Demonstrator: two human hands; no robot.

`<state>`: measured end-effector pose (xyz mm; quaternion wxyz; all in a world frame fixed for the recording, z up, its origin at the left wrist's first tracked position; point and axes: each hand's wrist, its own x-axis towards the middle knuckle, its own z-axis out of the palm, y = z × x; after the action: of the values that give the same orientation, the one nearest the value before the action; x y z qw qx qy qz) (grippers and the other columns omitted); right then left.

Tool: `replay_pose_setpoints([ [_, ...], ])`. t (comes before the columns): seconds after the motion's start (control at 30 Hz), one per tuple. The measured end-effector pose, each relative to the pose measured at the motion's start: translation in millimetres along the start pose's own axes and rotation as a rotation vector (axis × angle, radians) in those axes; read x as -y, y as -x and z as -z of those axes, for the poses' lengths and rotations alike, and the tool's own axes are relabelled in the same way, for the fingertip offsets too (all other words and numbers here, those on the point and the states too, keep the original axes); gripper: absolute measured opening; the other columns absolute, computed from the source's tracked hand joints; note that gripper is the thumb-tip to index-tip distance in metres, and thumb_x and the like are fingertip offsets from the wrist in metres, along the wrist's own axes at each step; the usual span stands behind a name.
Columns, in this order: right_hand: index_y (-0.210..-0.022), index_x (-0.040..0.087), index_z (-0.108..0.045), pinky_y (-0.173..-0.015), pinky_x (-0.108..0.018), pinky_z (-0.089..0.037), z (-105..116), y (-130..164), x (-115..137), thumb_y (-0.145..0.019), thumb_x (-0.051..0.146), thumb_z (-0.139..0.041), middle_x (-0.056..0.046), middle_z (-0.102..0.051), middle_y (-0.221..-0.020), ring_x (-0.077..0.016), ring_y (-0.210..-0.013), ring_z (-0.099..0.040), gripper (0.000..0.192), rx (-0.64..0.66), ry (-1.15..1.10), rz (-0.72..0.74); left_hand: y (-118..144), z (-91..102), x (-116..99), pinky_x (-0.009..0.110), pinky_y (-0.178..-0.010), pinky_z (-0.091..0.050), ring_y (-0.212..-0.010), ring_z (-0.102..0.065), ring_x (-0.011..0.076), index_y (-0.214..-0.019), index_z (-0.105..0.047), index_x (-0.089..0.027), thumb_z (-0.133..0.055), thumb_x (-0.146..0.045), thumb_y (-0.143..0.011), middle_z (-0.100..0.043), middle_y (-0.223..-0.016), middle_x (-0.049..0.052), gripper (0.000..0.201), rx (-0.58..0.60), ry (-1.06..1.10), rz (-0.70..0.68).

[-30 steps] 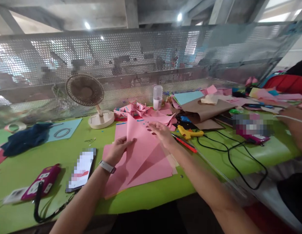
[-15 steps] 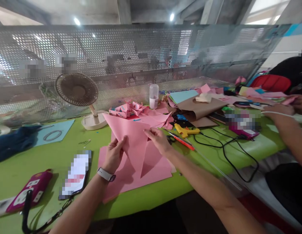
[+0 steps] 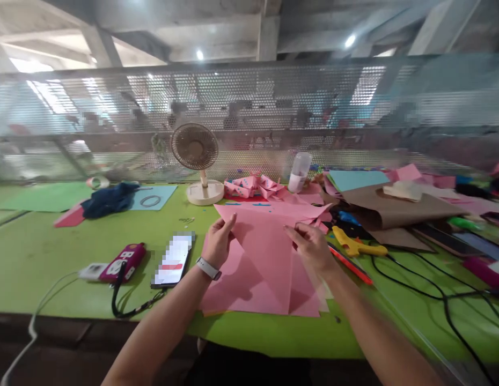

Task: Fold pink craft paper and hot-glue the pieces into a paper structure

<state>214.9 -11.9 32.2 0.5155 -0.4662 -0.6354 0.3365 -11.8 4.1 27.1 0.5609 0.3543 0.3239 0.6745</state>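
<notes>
Both my hands hold one folded pink paper sheet (image 3: 269, 241), raised a little off the green table (image 3: 52, 252) with its point down. My left hand (image 3: 218, 242), with a white watch on the wrist, grips the sheet's upper left edge. My right hand (image 3: 312, 245) pinches its right edge. Under it lies a stack of flat pink sheets (image 3: 241, 289).
A phone (image 3: 174, 259) and a pink device with a black strap (image 3: 123, 262) lie left of the sheets. A small fan (image 3: 195, 150), a plastic bottle (image 3: 299, 171), pink paper scraps (image 3: 253, 186), a yellow glue gun (image 3: 356, 245), black cables (image 3: 434, 279) and brown paper (image 3: 390, 206) fill the back and right.
The camera view swung to the left. The pink sheet has turned in my hands so its long point now hangs downward; both hands keep their hold.
</notes>
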Motion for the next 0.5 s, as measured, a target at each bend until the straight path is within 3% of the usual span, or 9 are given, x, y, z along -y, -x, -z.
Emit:
replay_pose_setpoints([
  [0.13,-0.053,0.022,-0.040,-0.044,-0.024,-0.029,-1.8,2.6,-1.8,-0.078,0.053,-0.067,0.007,-0.037,-0.047,-0.0097,-0.043,-0.038,0.048,0.007,0.016,0.025,-1.4,0.8,-2.6,0.022,-0.060,-0.049,-0.066,-0.064,0.0137,-0.085,-0.070,-0.014,-0.085,-0.042,-0.062,-0.070,-0.074,0.004,0.039,-0.072,-0.010,-0.019],
  [0.3,-0.053,0.023,-0.041,-0.043,-0.025,-0.028,-0.4,1.0,-5.4,-0.078,0.055,-0.066,0.006,-0.038,-0.046,-0.0103,-0.043,-0.037,0.048,-0.036,0.054,0.038,-3.7,3.4,-4.1,0.021,-0.056,-0.047,-0.056,-0.059,0.0102,-0.064,-0.061,-0.015,-0.086,-0.046,-0.058,-0.062,-0.058,-0.001,0.041,-0.123,-0.055,0.002],
  [0.5,-0.052,0.024,-0.038,-0.044,-0.026,-0.029,-0.2,0.7,-3.9,-0.081,0.054,-0.063,0.006,-0.035,-0.048,-0.0112,-0.045,-0.036,0.049,-0.085,0.085,0.104,-6.1,4.5,-0.2,0.025,-0.064,-0.051,-0.063,-0.062,0.0116,-0.067,-0.064,-0.014,-0.087,-0.045,-0.056,-0.070,-0.071,0.003,0.041,-0.074,-0.028,0.000],
])
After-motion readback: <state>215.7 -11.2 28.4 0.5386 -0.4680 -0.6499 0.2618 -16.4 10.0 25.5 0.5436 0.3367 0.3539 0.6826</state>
